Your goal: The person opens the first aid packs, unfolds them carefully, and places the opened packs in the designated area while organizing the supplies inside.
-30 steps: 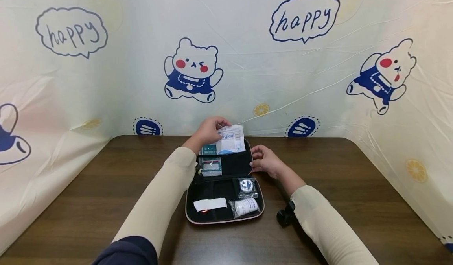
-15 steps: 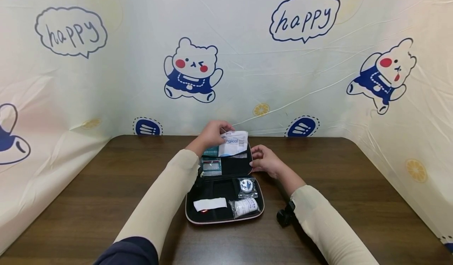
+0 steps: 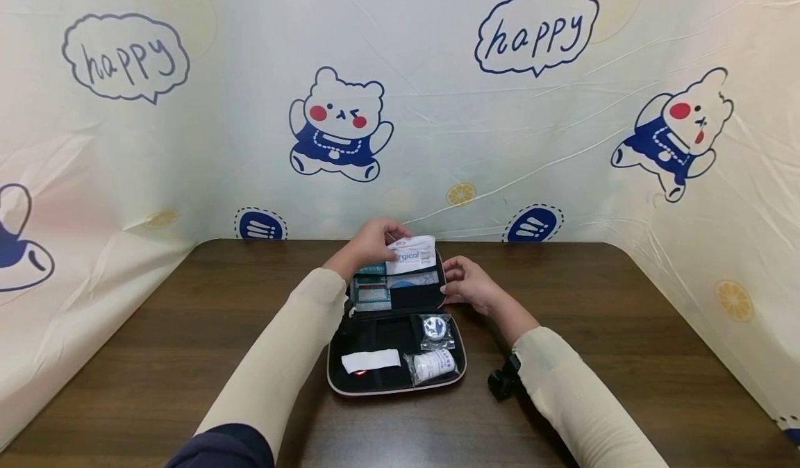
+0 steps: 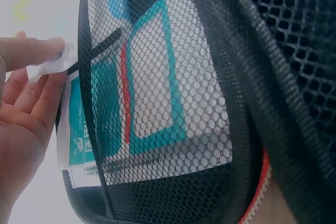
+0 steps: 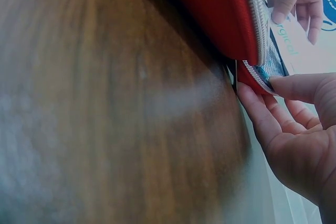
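Observation:
An unzipped case, red outside and black inside, lies spread on the table with its lid (image 3: 412, 297) raised at the back. My left hand (image 3: 373, 241) pinches a white packet printed "surgical" (image 3: 412, 254) between thumb and fingers. The packet's lower part is behind the lid's mesh pocket (image 4: 157, 87). Beside it in that pocket is a teal and white packet (image 4: 84, 124). My right hand (image 3: 469, 286) grips the lid's right edge, thumb inside and fingers outside, as the right wrist view (image 5: 299, 129) shows.
In the case's front half are a white strip (image 3: 371, 360), a wrapped white roll (image 3: 434, 365) and a small round item in clear wrap (image 3: 435, 328). A black device (image 3: 502, 382) is at my right wrist. A printed curtain (image 3: 400, 107) hangs behind the brown table (image 3: 187, 357).
My left hand has brought the white packet downward, and its lower part now shows behind the mesh pocket. The right hand stays at the lid's edge.

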`<state>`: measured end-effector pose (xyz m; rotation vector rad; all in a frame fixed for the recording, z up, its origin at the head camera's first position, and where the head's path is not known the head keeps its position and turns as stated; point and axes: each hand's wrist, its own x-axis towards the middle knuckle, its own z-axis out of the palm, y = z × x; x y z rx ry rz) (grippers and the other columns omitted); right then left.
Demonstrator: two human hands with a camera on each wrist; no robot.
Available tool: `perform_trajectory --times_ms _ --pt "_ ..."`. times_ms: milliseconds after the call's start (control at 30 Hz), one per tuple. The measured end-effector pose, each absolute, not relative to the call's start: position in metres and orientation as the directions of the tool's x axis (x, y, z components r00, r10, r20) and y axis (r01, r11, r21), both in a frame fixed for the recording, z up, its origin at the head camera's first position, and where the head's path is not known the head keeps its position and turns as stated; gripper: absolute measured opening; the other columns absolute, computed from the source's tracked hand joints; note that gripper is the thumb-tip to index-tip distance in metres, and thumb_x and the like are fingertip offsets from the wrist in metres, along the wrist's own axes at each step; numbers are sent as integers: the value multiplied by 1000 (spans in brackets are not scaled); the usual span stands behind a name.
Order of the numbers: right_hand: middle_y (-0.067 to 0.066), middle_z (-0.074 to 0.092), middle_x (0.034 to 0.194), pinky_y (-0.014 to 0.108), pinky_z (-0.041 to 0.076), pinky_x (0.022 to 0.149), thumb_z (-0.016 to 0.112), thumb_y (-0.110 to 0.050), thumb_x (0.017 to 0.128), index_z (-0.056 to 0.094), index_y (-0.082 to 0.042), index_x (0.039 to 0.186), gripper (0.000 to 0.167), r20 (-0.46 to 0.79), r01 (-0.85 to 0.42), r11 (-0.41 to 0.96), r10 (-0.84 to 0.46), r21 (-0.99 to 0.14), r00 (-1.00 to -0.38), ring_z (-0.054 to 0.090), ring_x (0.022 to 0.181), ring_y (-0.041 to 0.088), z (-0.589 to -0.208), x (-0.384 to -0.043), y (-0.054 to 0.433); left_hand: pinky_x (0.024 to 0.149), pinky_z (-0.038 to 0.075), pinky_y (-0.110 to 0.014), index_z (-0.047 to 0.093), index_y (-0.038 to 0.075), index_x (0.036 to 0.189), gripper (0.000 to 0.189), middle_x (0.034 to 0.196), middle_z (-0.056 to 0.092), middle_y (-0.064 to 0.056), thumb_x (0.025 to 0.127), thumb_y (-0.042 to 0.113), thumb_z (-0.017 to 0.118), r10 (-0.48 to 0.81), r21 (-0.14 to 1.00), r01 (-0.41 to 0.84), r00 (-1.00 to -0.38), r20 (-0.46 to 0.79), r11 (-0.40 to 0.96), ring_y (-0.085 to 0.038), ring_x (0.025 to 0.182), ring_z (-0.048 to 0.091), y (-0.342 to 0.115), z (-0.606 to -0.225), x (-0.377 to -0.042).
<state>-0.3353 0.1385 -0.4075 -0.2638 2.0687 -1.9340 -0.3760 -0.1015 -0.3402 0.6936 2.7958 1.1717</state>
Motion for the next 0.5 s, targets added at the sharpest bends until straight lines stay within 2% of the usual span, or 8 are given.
perform_trajectory --times_ms 300,500 --pt "26 58 114 40 59 71 58 18 84 41 2 126 48 -95 71 87 -319 -994 -943 64 83 26 -409 -336 137 93 50 -42 69 8 118 38 114 67 -8 82 -5 72 415 725 344 -905 89 596 -26 102 60 -113 -336 -373" --pt "27 58 115 39 59 70 57 18 84 41 4 126 48 -94 71 81 -320 -994 -943 64 82 26 -409 -336 137 88 53 -39 70 7 117 38 111 68 -8 82 -6 72 440 730 351 -895 77 586 -25 95 61 -118 -336 -373"
